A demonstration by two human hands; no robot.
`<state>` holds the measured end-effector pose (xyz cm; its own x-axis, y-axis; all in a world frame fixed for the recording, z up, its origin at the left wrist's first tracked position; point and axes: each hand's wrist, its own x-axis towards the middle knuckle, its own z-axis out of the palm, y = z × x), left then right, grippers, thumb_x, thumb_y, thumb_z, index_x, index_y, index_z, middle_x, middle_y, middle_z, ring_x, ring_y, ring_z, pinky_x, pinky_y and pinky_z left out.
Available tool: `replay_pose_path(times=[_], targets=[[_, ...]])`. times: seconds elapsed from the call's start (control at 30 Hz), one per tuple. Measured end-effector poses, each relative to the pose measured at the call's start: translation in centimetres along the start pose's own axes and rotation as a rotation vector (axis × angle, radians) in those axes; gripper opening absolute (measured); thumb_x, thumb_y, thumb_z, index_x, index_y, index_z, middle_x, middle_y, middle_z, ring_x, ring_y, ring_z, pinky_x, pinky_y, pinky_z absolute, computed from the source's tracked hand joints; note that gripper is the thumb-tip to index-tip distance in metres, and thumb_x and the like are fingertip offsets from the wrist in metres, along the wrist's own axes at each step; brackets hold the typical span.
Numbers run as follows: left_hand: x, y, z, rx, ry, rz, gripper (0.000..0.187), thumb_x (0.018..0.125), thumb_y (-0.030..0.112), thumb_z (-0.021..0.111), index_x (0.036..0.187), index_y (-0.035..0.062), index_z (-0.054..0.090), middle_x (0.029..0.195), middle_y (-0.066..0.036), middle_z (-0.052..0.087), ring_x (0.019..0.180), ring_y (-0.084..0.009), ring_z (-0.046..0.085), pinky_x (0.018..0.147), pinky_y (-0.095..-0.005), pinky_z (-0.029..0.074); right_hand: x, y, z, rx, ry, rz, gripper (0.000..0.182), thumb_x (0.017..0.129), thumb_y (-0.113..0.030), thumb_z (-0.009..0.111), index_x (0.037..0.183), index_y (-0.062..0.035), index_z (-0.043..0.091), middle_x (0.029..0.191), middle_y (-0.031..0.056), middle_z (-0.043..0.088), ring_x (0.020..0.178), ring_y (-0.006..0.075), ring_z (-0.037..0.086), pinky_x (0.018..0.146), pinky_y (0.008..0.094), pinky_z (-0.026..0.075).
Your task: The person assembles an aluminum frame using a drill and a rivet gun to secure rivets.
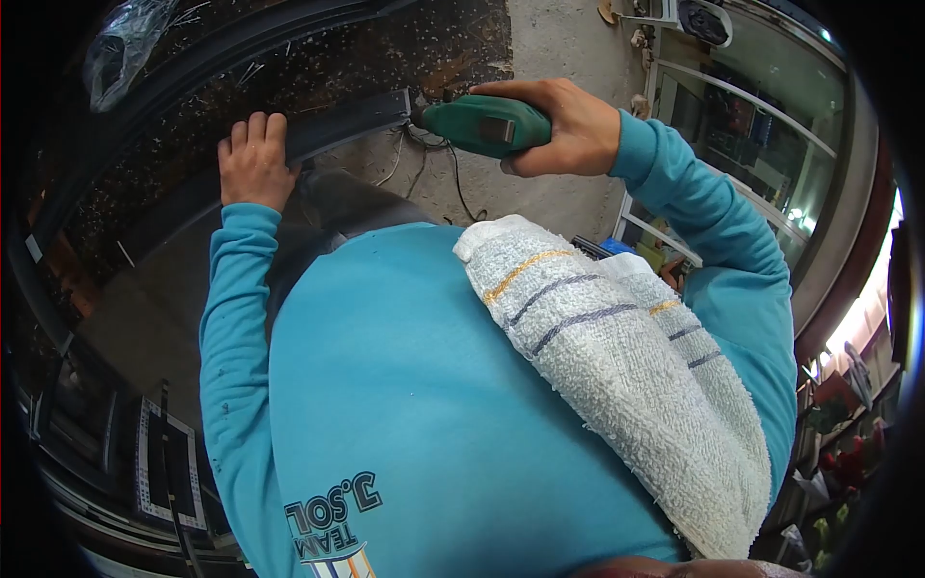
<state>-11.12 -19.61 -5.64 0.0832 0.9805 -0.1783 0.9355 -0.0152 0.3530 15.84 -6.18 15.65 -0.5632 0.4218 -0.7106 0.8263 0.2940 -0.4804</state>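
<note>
My right hand point(568, 120) is wrapped around a green power drill point(491, 125), which lies on its side in the view and points left. Its nose point(419, 116) is right at the end of a long dark metal bar point(352, 120). My left hand point(256, 162) grips the same bar farther along, fingers together over it; the underside of its grip is hidden. Thin cables point(453, 169) hang or lie below the drill's nose.
A dark, speckled work surface point(385, 58) strewn with shavings lies ahead, with another long dark bar point(241, 58) and a clear plastic bag point(125, 48). Concrete floor point(568, 39) shows beyond. A glass cabinet point(752, 116) stands at right. A striped towel point(617, 376) hangs over my shoulder.
</note>
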Motion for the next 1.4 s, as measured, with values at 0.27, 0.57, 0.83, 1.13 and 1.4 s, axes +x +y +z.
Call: replay_pose_path(times=[0.27,0.57,0.83,1.13,1.4], targets=[[-0.2,0.1,0.1,0.005,0.019,0.001,0.06,0.063,0.022,0.085,0.114,0.012,0.054,0.117,-0.009,0.057,0.108,-0.0292,0.054,0.092,-0.043,0.044,-0.2,-0.5,-0.1,-0.009,-0.04,0.023,0.084,0.058,-0.022,0.072,0.134,0.0064,0.048,0.115,0.0274,0.063,0.099,0.0362,0.067,0.094,0.0418,0.053],[-0.2,0.1,0.1,0.026,0.029,0.01,0.061,0.064,0.024,0.085,0.114,0.0118,0.052,0.116,-0.008,0.056,0.107,-0.029,0.054,0.091,-0.0429,0.045,-0.8,0.2,0.7,-0.031,0.004,-0.04,0.084,0.061,-0.024,0.072,0.135,0.0058,0.048,0.111,0.0269,0.065,0.095,0.0352,0.068,0.091,0.0405,0.055],[-0.5,-0.1,0.0,-0.015,0.085,0.04,0.059,0.062,0.02,0.085,0.11,0.0133,0.052,0.111,-0.006,0.055,0.107,-0.0273,0.054,0.088,-0.0413,0.045,-1.3,-1.5,1.9,-0.165,-0.005,-0.03,0.091,0.055,-0.037,0.074,0.132,0.006,0.051,0.11,0.028,0.065,0.094,0.0363,0.069,0.089,0.0401,0.055],[-0.1,-0.7,1.1,-0.025,0.108,0.067,0.041,0.071,0.011,0.072,0.109,0.0139,0.055,0.109,-0.006,0.056,0.107,-0.0253,0.055,0.085,-0.0423,0.047,-1.9,-5.1,1.4,0.286,0.107,0.283,0.063,0.072,-0.021,0.075,0.129,-0.0003,0.056,0.106,0.0114,0.065,0.084,0.016,0.062,0.076,0.0309,0.053],[-1.5,-2.9,0.2,-0.101,0.146,0.196,0.043,0.081,0.019,0.065,0.122,0.0099,0.054,0.123,-0.011,0.055,0.116,-0.0292,0.051,0.094,-0.0461,0.042,0.2,-23.1,2.4,0.288,0.101,-0.088,0.079,0.069,-0.013,0.067,0.143,-0.0021,0.041,0.128,0.016,0.057,0.106,0.0269,0.062,0.096,0.0351,0.047]])
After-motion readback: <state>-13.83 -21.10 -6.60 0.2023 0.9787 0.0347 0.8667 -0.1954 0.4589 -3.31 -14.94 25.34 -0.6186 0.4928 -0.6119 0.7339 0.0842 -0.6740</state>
